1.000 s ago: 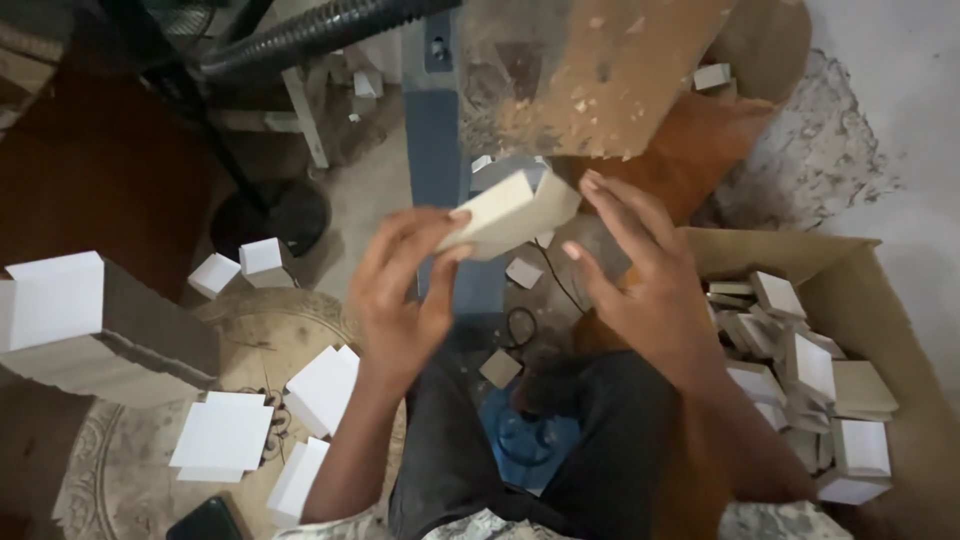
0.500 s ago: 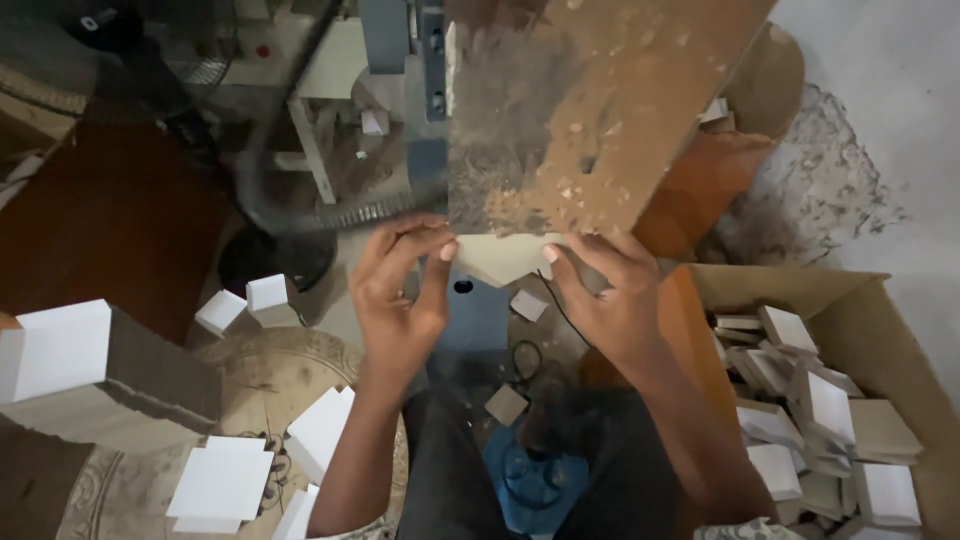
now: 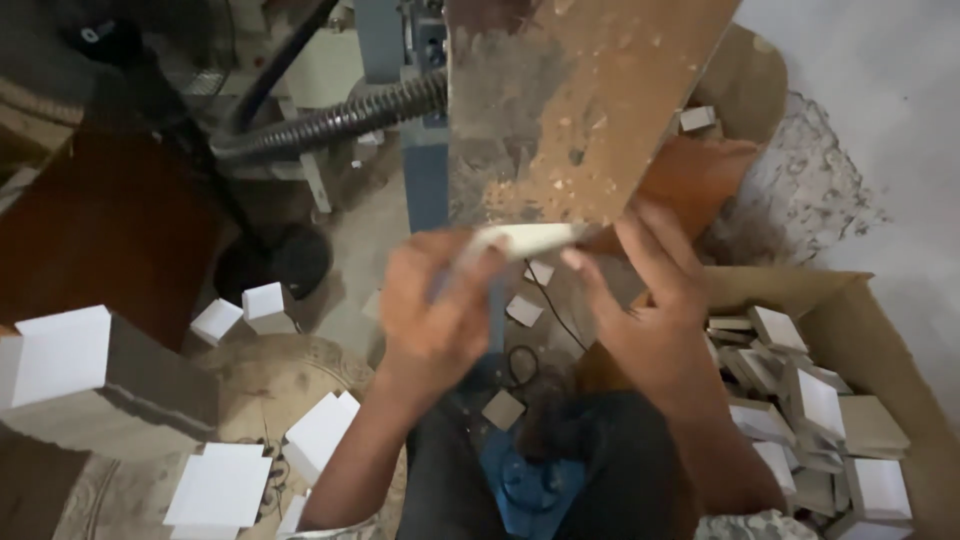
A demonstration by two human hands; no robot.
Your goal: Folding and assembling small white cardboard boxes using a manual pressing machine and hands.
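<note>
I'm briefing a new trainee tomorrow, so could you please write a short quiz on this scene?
1. True or false: both hands grip the white piece.
2. Where does the cardboard box of cut pieces stand: A the person's left, B the person's right, C behind the hose?
3. What lies just above the white piece?

Key
1. True: left hand and right hand hold the white piece.
2. B, the cardboard box.
3. The dusty machine table.

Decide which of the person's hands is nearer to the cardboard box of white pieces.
Right. The right hand grips the white block just beside the cardboard box; the left hand holds the block's other end, farther away.
</note>
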